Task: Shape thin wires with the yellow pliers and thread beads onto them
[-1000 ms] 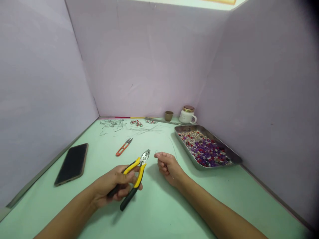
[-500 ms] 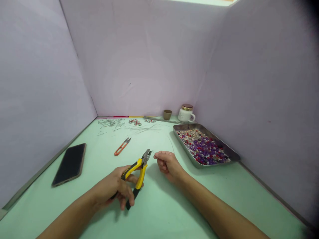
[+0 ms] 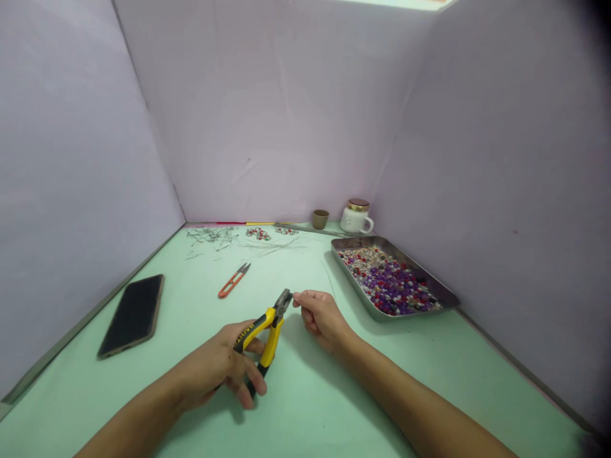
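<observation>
pliers [image 3: 273, 343] at the fingertips of the right hand [image 3: 324, 320], above the desk [image 3: 305, 407]

thumb and forefinger are pinched together, seemingly on a thin wire [image 3: 329, 278] that arcs by the left edge of the tray [image 3: 432, 278], though too fine to trace to the tips. the left hand [image 3: 223, 359] grips the pliers, handles spread, nose at that pinch. the step in hand looks like lining nose and wire up; a next move would call for a steady pinch and light squeeze. farther out, orange snips [image 3: 241, 272] lie mid-desk, a phone [image 3: 132, 316] near the left edge, the tray's beads [image 3: 396, 286] toward the right, beaded pieces [image 3: 258, 234] by the far edge.
</observation>
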A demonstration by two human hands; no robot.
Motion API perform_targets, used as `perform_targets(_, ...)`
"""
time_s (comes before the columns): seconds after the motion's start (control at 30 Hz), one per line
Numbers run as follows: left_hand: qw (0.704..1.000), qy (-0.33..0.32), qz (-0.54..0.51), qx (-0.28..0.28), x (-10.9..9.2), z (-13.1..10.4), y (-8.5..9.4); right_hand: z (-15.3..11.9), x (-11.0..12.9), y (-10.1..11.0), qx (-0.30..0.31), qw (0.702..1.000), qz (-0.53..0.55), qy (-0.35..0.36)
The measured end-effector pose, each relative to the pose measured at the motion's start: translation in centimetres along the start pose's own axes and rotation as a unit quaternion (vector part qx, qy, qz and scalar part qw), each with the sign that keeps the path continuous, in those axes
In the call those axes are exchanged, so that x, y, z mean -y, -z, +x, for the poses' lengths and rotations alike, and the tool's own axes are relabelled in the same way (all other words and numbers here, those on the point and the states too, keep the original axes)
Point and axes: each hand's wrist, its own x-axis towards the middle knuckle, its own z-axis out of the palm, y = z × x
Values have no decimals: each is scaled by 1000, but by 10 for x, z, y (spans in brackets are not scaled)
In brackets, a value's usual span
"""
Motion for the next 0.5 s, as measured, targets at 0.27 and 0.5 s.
perform_targets(0.27, 995, -72, 64, 8, 6, 5, 2, -1, 0, -1, 4, 1000, -3, 3)
perform_targets(0.5, 992, -75, 104, 9, -1, -1, -4, -1, 2, 1, 21, 1000, 11, -8)
